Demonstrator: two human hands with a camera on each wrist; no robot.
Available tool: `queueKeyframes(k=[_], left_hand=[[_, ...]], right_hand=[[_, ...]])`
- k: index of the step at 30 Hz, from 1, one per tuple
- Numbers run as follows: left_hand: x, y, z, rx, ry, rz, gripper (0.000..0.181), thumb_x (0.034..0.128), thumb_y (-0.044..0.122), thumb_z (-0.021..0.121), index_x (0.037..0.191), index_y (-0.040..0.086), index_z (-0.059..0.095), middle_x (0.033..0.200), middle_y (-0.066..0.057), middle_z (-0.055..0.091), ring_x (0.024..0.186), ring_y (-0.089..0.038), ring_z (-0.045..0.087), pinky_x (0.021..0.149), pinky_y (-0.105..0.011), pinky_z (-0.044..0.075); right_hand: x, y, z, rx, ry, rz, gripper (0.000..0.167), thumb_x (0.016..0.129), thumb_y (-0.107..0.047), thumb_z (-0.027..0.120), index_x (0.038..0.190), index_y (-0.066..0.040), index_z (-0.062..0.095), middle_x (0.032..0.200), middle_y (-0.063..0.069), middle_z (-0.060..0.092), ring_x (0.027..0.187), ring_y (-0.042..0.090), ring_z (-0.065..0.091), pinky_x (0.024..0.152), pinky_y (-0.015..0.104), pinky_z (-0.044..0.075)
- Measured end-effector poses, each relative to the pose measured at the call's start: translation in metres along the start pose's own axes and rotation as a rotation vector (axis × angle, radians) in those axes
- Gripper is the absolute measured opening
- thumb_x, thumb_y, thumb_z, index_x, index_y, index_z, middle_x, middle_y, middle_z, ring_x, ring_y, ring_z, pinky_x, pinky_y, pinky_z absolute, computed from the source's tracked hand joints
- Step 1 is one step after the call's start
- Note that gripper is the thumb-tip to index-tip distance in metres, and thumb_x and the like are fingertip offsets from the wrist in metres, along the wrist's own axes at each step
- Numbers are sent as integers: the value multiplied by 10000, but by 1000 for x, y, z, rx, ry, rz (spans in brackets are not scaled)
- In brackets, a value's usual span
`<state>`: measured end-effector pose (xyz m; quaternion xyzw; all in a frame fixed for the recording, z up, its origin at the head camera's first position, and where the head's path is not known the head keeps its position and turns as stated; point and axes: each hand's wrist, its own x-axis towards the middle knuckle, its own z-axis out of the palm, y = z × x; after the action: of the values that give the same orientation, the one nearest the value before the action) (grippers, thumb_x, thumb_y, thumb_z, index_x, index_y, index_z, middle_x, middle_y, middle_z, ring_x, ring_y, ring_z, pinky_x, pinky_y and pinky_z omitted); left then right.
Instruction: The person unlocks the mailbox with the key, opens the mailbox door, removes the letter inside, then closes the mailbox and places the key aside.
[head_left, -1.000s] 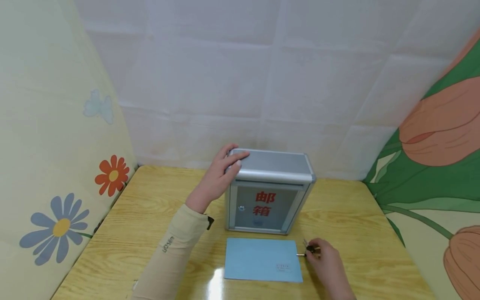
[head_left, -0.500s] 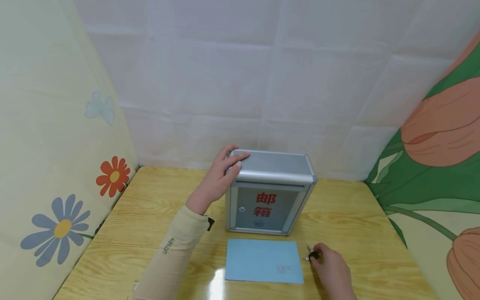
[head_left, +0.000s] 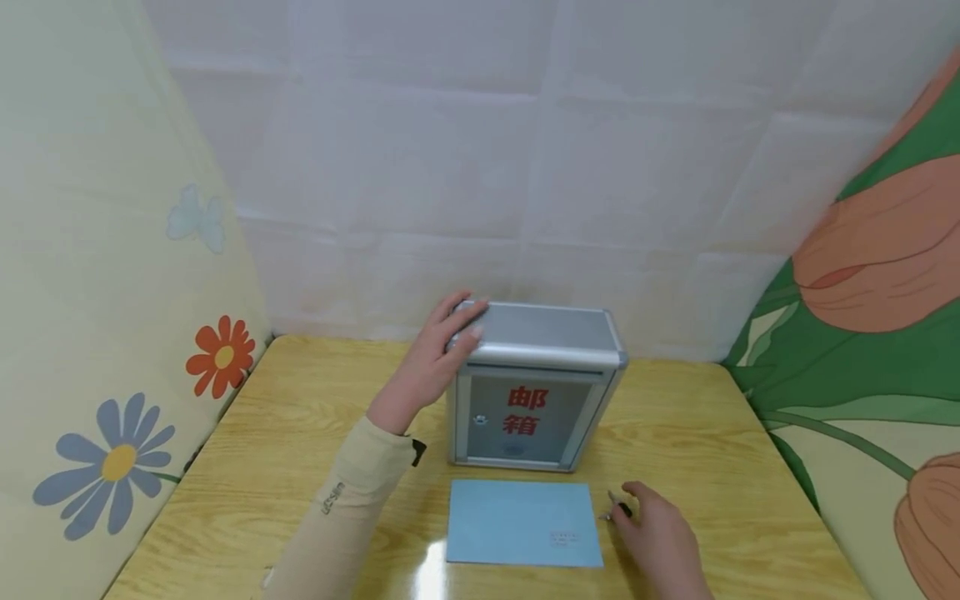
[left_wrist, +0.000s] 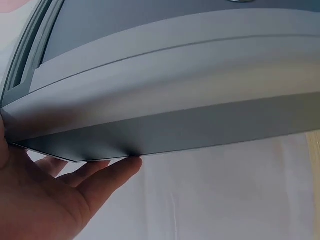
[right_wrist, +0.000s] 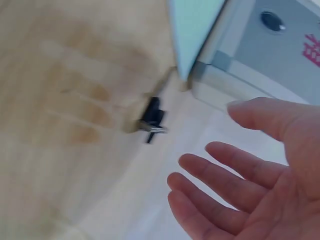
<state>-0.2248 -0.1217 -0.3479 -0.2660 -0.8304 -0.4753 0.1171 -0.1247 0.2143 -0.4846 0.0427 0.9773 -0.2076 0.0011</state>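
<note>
A silver-grey mailbox (head_left: pixel 536 425) with red characters and a small lock on its front door stands upright on the table. My left hand (head_left: pixel 427 358) rests on its upper left corner with extended fingers; in the left wrist view fingertips (left_wrist: pixel 134 165) touch the edge of the top panel. Flat before the box lies a light-blue envelope (head_left: pixel 517 521) with a small printed block. Just right of it, keys with a black part (right_wrist: pixel 152 114) lie on the table. My right hand (right_wrist: pixel 240 185) is beside them, fingers loosely bent and apart from the keys in the right wrist view.
The yellow wood-grain table (head_left: pixel 330 383) carries everything. A white cloth (head_left: pixel 420 167) hangs behind it. Flower-printed cloths stand at the left (head_left: pixel 90 292) and right (head_left: pixel 885 333). The envelope's top edge lies close to the mailbox's foot.
A second ago my right hand held the keys at the envelope's right edge. It has shifted slightly right and let go of them. My left hand stays on the mailbox.
</note>
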Motion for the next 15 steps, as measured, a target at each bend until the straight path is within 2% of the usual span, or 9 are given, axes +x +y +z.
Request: queueKeyframes(k=[2,6,9,12,15], left_hand=[[-1,-1,0,2,10,2,585,1002,511,389,1511,232,315,1571,41,148,1420,-192,167,1072,-501,257],[-3,-4,0,-5,30,3,667,981,567,382,1541,252,205,1575,105,105,1431,-140,100,1095,-495,212],[-8,-5,-2,-16,56,-2,694,978,573,381,1550,261,142,1577,112,78,1431,-115,71,1103,-478,201],[-17,-5,-5,-2,97,-6,672,997,524,391,1552,268,112,1580,82,79,1432,-128,76,1108,-477,184],[-33,-6,-8,38,129,-49,633,1011,474,405,1545,318,103,1580,83,77,1434,-141,76,1107,-500,162]], right_hand=[[-3,-5,-4,14,25,-51,382,849,-182,721,1158,27,638,1077,214,650,870,344,636,692,483,503],[-8,-18,-12,45,90,-196,440,876,-187,696,1241,38,597,1218,250,580,1081,432,551,857,557,446],[-9,-29,-14,47,146,-305,470,872,-196,708,1263,35,587,1278,256,538,1150,441,506,904,577,410],[-9,-40,-14,30,187,-375,498,859,-231,726,1263,26,592,1309,243,517,1174,425,492,916,572,403],[-10,-49,-12,23,203,-419,530,844,-256,741,1272,15,587,1336,224,498,1196,408,478,927,566,402]])
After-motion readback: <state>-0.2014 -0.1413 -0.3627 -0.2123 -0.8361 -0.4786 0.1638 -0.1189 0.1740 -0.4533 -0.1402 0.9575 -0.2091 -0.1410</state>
